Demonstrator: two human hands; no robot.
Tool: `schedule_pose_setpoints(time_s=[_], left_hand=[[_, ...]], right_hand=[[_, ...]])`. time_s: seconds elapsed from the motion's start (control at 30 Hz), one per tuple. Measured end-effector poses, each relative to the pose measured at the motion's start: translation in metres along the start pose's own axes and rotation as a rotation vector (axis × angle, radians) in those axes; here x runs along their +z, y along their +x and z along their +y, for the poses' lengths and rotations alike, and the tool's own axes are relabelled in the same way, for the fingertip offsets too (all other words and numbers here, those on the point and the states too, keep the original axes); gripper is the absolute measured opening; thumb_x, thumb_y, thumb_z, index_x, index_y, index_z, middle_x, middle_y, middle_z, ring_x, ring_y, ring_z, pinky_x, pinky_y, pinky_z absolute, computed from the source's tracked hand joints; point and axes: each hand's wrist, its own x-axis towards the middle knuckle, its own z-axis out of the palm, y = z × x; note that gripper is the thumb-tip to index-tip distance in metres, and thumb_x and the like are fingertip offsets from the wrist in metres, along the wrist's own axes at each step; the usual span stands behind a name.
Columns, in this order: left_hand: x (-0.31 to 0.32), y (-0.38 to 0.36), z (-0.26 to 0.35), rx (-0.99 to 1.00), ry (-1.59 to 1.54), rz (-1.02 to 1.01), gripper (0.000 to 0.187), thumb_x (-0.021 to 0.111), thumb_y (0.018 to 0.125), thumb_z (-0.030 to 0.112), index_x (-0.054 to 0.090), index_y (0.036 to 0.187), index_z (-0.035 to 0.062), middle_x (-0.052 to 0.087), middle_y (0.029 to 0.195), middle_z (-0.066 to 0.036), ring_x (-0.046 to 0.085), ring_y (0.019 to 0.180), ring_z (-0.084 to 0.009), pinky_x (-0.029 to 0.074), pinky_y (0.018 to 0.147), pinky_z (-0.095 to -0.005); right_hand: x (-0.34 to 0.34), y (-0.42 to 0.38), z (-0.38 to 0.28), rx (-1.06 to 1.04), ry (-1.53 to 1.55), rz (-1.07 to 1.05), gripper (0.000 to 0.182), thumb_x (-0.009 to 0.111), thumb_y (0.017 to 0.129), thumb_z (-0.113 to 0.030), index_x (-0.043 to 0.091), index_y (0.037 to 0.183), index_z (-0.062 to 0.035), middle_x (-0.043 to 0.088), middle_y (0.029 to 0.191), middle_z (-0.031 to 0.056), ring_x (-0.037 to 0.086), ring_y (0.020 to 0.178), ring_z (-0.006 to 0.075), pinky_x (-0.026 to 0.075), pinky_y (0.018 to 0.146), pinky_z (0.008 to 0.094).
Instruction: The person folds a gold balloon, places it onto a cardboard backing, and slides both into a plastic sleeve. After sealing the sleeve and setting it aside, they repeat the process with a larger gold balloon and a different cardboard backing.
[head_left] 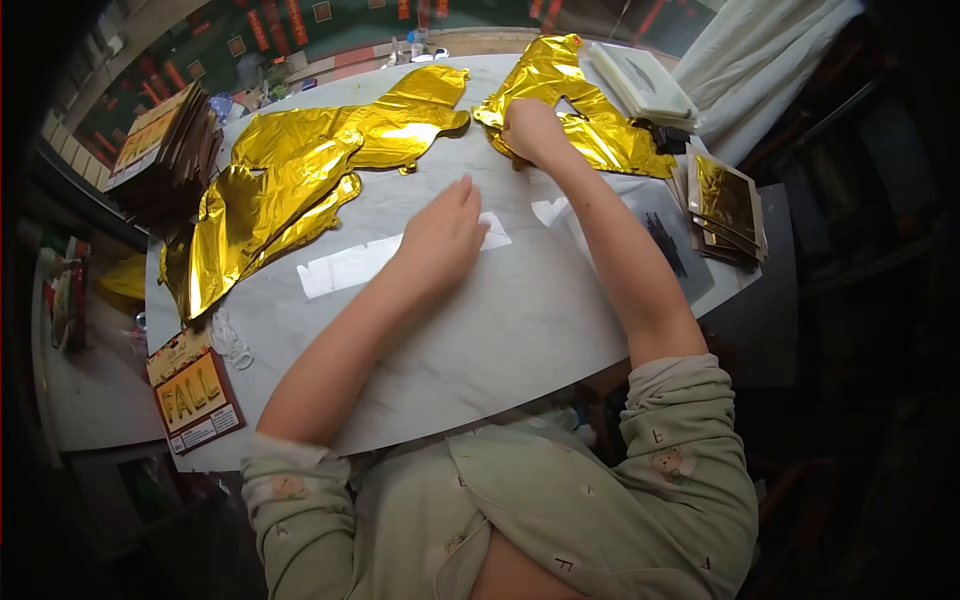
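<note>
1. Gold foil [612, 150] lies beyond the white strip [345, 268], to its right. Your right hand [533, 132] is at its left edge, fingers curled; their tips are hidden, so I can't tell whether they grip. A hard pull there could crease or tear it.
2. Your left hand [443, 240] is over the strip, fingers straight, together, gripping nothing visible. A sideways sweep could skew the strip on the tabletop [450, 360].
3. Left of and beyond the strip, two crinkled foil shapes [390, 125] meet; lifting one could drag the other.
4. Right of the strip, the uneven card stack [725, 200] could spill if your elbow knocks it.
</note>
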Motion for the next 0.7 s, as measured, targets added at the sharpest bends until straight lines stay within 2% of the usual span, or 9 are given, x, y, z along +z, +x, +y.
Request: schedule_pose_setpoints(time_s=[0.23, 0.27, 0.3, 0.4, 0.53, 0.57, 0.6, 0.63, 0.7], left_hand=[[0.064, 0.088, -0.013, 0.021, 0.033, 0.155, 0.074, 0.062, 0.102, 0.034, 0.036, 0.16, -0.003, 0.041, 0.165, -0.024, 0.038, 0.155, -0.0349, 0.026, 0.128, -0.0528], [0.067, 0.087, -0.013, -0.009, 0.054, 0.13, 0.069, 0.052, 0.107, 0.039, 0.034, 0.163, 0.0028, 0.037, 0.168, -0.02, 0.034, 0.157, -0.0335, 0.024, 0.129, -0.0525], [0.067, 0.087, -0.012, -0.011, 0.052, 0.131, 0.069, 0.052, 0.107, 0.039, 0.034, 0.163, 0.0028, 0.037, 0.168, -0.02, 0.034, 0.157, -0.0335, 0.024, 0.129, -0.0525], [0.066, 0.084, -0.011, -0.007, 0.068, 0.136, 0.066, 0.052, 0.107, 0.039, 0.039, 0.162, 0.0055, 0.039, 0.168, -0.019, 0.036, 0.156, -0.0331, 0.023, 0.129, -0.0512], [0.067, 0.084, -0.01, -0.009, 0.089, 0.147, 0.06, 0.052, 0.107, 0.039, 0.048, 0.157, 0.0065, 0.042, 0.165, -0.019, 0.038, 0.155, -0.0325, 0.024, 0.129, -0.0503], [0.07, 0.084, -0.011, -0.002, 0.089, 0.169, 0.059, 0.053, 0.107, 0.039, 0.05, 0.155, 0.006, 0.043, 0.165, -0.019, 0.038, 0.155, -0.0323, 0.025, 0.129, -0.05], [0.07, 0.084, -0.012, -0.003, 0.091, 0.172, 0.059, 0.053, 0.107, 0.039, 0.05, 0.155, 0.006, 0.043, 0.165, -0.019, 0.038, 0.155, -0.0323, 0.025, 0.129, -0.05], [0.069, 0.084, -0.011, -0.001, 0.093, 0.173, 0.059, 0.052, 0.106, 0.039, 0.051, 0.155, 0.0061, 0.043, 0.165, -0.019, 0.039, 0.154, -0.0323, 0.025, 0.129, -0.0499], [0.07, 0.084, -0.011, 0.001, 0.095, 0.176, 0.059, 0.052, 0.106, 0.039, 0.051, 0.155, 0.0062, 0.043, 0.165, -0.02, 0.039, 0.154, -0.0323, 0.025, 0.129, -0.0497]], right_hand=[[-0.031, 0.003, 0.033, 0.06, 0.275, -0.12, 0.033, 0.096, 0.066, -0.033, 0.085, 0.082, -0.0068, 0.078, 0.075, 0.0122, 0.074, 0.066, 0.023, 0.058, 0.066, 0.0355], [-0.032, 0.004, 0.036, 0.081, 0.316, -0.159, 0.034, 0.097, 0.067, -0.034, 0.085, 0.082, -0.0058, 0.078, 0.074, 0.0114, 0.074, 0.064, 0.0209, 0.057, 0.065, 0.0339], [-0.03, 0.006, 0.043, 0.098, 0.348, -0.185, 0.038, 0.096, 0.068, -0.045, 0.087, 0.083, -0.0108, 0.078, 0.073, 0.0099, 0.075, 0.069, 0.0231, 0.057, 0.068, 0.036], [-0.027, 0.009, 0.059, 0.204, 0.511, -0.271, 0.04, 0.087, 0.088, -0.038, 0.083, 0.091, 0.0015, 0.073, 0.074, 0.0056, 0.064, 0.062, 0.0113, 0.051, 0.058, 0.0297], [-0.027, 0.021, 0.098, 0.415, 1.365, -0.389, 0.022, 0.076, 0.1, -0.027, 0.076, 0.103, -0.0055, 0.069, 0.085, 0.0022, 0.059, 0.065, 0.0127, 0.043, 0.056, 0.0268], [-0.029, 0.03, 0.114, 0.649, 1.183, -0.156, 0.024, 0.074, 0.101, -0.028, 0.074, 0.113, -0.0078, 0.072, 0.098, 0.0047, 0.063, 0.071, 0.0153, 0.048, 0.057, 0.029], [-0.051, 0.03, 0.119, 0.785, 1.534, 0.025, 0.028, 0.073, 0.102, -0.031, 0.072, 0.12, -0.0098, 0.074, 0.11, 0.0069, 0.07, 0.081, 0.021, 0.056, 0.062, 0.0354], [-0.04, 0.052, 0.175, 0.832, 1.378, 0.202, 0.026, 0.07, 0.099, -0.023, 0.073, 0.118, -0.0058, 0.075, 0.107, 0.01, 0.073, 0.091, 0.0316, 0.061, 0.083, 0.0501], [-0.079, 0.064, 0.261, 0.722, 1.863, 0.233, 0.027, 0.062, 0.103, -0.016, 0.068, 0.124, 0.0004, 0.074, 0.121, 0.0171, 0.074, 0.105, 0.0346, 0.06, 0.099, 0.0531]])
